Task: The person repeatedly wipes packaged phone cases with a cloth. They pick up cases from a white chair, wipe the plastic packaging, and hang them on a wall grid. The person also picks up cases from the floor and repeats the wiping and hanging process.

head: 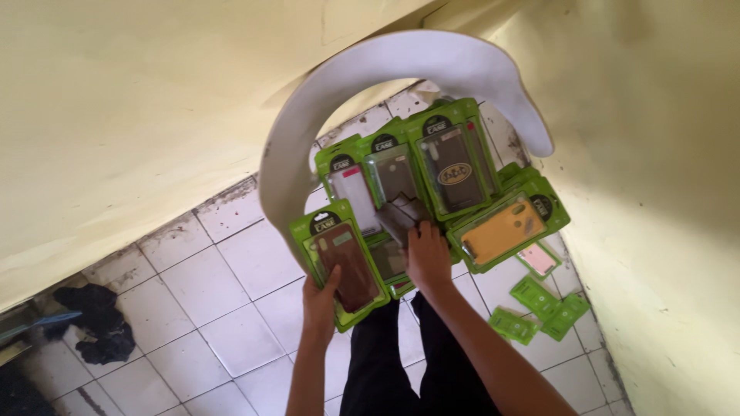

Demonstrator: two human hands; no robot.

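A: Biggest item?
B: White plastic chair with curved backrest (401,65), on the white tiled floor (223,308) by the yellow wall. Its seat carries a spread of green-carded phone case packs (451,166), overlapping.

A: Left hand?
B: Left hand (320,304) grips a green pack with a dark brown phone case (345,266) at the seat's near-left edge, fingers wrapped around its lower end.

A: Right hand?
B: Right hand (428,258) rests on the packs mid-seat, fingers pinching a loose dark grey phone case (402,216).

A: Anything else?
B: Yellow case pack (505,229) at the seat's right edge. Small green packs (539,308) on the floor, right. Dark crumpled cloth (96,320) on the floor, far left.
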